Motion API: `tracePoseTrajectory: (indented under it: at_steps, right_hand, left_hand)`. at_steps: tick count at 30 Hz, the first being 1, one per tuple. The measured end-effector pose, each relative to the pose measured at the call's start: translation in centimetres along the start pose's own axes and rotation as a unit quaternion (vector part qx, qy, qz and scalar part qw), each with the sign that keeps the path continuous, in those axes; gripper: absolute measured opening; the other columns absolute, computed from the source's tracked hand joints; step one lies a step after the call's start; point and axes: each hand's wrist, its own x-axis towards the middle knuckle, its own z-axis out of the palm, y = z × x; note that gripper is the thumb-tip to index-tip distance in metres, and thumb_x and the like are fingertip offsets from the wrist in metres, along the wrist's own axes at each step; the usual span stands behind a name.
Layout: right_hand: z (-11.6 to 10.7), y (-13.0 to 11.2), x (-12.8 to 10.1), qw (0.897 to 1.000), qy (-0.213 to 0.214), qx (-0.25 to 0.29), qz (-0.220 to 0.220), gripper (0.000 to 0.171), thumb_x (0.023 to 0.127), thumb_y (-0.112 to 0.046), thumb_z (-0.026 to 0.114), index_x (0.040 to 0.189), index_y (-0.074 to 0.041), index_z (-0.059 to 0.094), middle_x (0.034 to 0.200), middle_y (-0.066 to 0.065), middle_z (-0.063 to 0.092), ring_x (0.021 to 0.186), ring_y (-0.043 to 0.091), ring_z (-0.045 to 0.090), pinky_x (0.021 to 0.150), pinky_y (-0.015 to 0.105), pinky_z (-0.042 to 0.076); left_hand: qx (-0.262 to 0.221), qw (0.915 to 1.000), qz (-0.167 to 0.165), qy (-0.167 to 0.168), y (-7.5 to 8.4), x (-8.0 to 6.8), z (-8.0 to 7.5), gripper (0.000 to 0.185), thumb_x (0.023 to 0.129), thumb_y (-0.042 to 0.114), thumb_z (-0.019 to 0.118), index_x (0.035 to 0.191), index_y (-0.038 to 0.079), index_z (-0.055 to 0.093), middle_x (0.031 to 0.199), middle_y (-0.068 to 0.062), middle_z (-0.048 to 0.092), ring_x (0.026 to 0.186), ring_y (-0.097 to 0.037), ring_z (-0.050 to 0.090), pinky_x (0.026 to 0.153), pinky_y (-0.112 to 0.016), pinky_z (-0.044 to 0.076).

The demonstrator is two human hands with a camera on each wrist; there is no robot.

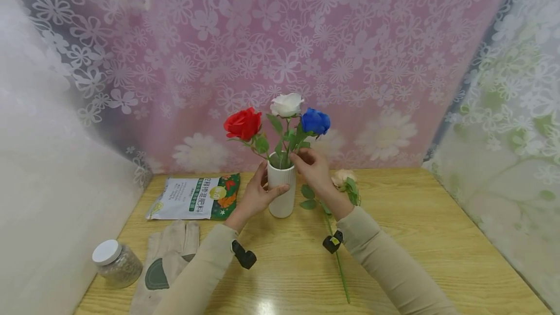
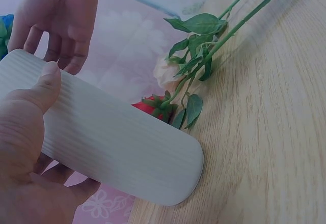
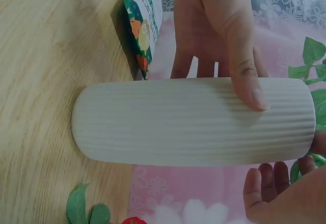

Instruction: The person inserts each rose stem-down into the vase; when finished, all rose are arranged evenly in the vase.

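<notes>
A white ribbed vase (image 1: 281, 193) stands on the wooden table (image 1: 437, 237) and holds a red rose (image 1: 242, 123), a white rose (image 1: 286, 104) and a blue rose (image 1: 315, 121). My left hand (image 1: 255, 196) grips the vase's side, with the thumb (image 2: 43, 89) across the ribs. My right hand (image 1: 311, 166) is at the vase's mouth, its fingers (image 3: 267, 183) curled round the blue rose's stem just above the rim. A peach rose (image 1: 342, 177) lies on the table under my right wrist, and its long stem (image 1: 339, 261) runs toward me.
A printed fertiliser bag (image 1: 194, 197) lies left of the vase. A pair of beige gloves (image 1: 168, 256) and a white-lidded jar (image 1: 115, 262) sit at the front left. Flowered curtains close off the back and both sides.
</notes>
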Motion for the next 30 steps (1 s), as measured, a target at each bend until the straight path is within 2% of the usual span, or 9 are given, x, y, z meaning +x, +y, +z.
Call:
tracePoseTrajectory:
  at_steps: [2,7,10,15,18,21,26,28,30]
  right_hand:
    - [-0.1,0.1,-0.1,1.000,-0.006,0.000,0.011,0.034,0.104,-0.023,0.067,0.129,0.000,0.069,0.121,0.020,0.072,0.096,0.015,0.067,0.085,0.034,0.059]
    - [-0.3,0.1,-0.3,0.999,-0.019,0.010,0.029,0.041,0.103,-0.026,0.069,0.136,-0.002,0.066,0.136,0.020,0.067,0.118,0.032,0.066,0.098,0.048,0.058]
    - [-0.4,0.2,-0.5,0.999,-0.018,0.010,0.029,0.042,0.102,-0.026,0.069,0.137,-0.003,0.065,0.137,0.020,0.066,0.121,0.034,0.065,0.095,0.042,0.059]
    - [-1.0,0.5,-1.0,0.999,-0.008,0.017,0.033,0.042,0.102,-0.028,0.071,0.139,-0.010,0.064,0.133,0.019,0.066,0.113,0.035,0.067,0.075,0.027,0.056]
    - [-1.6,0.3,-1.2,0.999,0.001,0.034,0.035,0.041,0.101,-0.027,0.072,0.137,-0.011,0.065,0.131,0.018,0.067,0.112,0.036,0.067,0.071,0.023,0.055]
    - [-2.4,0.3,-1.3,0.998,0.008,0.045,0.033,0.039,0.101,-0.023,0.072,0.137,-0.009,0.065,0.133,0.020,0.066,0.112,0.031,0.066,0.075,0.021,0.058]
    - [-4.2,1.2,-1.4,0.997,0.024,0.055,0.050,0.039,0.102,-0.020,0.069,0.138,-0.006,0.062,0.133,0.020,0.063,0.105,0.014,0.065,0.081,0.019,0.057]
    - [-4.9,1.7,-1.4,0.996,0.032,0.063,0.058,0.039,0.102,-0.019,0.068,0.138,-0.006,0.061,0.130,0.014,0.065,0.102,0.009,0.064,0.082,0.019,0.056]
    - [-5.8,2.2,-1.4,0.995,0.037,0.068,0.060,0.037,0.103,-0.017,0.066,0.138,-0.006,0.060,0.121,0.003,0.067,0.099,0.005,0.065,0.081,0.020,0.057]
  left_hand:
    - [0.002,1.0000,0.000,0.001,-0.1,0.0,0.0,0.102,0.097,0.025,0.079,0.171,0.015,0.009,0.165,-0.018,0.041,0.151,-0.039,0.046,0.117,-0.060,0.045]
    - [0.004,1.0000,0.005,0.006,-0.2,0.1,-0.1,0.101,0.098,0.024,0.079,0.171,0.014,0.010,0.164,-0.018,0.042,0.150,-0.039,0.047,0.117,-0.060,0.045]
    - [0.000,0.9999,0.010,0.004,-0.2,0.1,-0.1,0.100,0.098,0.025,0.079,0.171,0.015,0.011,0.164,-0.018,0.043,0.149,-0.039,0.048,0.116,-0.060,0.046]
    - [0.001,0.9999,0.010,0.004,-0.3,0.1,0.0,0.100,0.097,0.026,0.079,0.170,0.015,0.012,0.163,-0.018,0.044,0.149,-0.039,0.049,0.116,-0.059,0.047]
    - [0.003,0.9998,0.017,0.007,-0.3,0.2,0.1,0.099,0.096,0.025,0.080,0.170,0.015,0.015,0.163,-0.017,0.045,0.149,-0.038,0.049,0.117,-0.058,0.046]
    - [0.004,0.9997,0.023,0.010,-0.4,0.2,0.1,0.098,0.096,0.025,0.081,0.169,0.016,0.017,0.162,-0.016,0.046,0.148,-0.037,0.050,0.117,-0.057,0.046]
    - [0.004,0.9997,0.022,0.011,-0.3,0.3,0.1,0.097,0.095,0.025,0.082,0.169,0.017,0.020,0.161,-0.014,0.047,0.148,-0.036,0.051,0.117,-0.057,0.046]
    - [0.004,0.9997,0.021,0.010,-0.3,0.3,0.1,0.095,0.095,0.024,0.082,0.168,0.017,0.021,0.161,-0.014,0.048,0.147,-0.036,0.051,0.117,-0.057,0.047]
    - [0.004,0.9997,0.021,0.009,-0.3,0.3,0.1,0.094,0.096,0.022,0.081,0.168,0.017,0.021,0.160,-0.015,0.048,0.148,-0.036,0.050,0.117,-0.057,0.046]
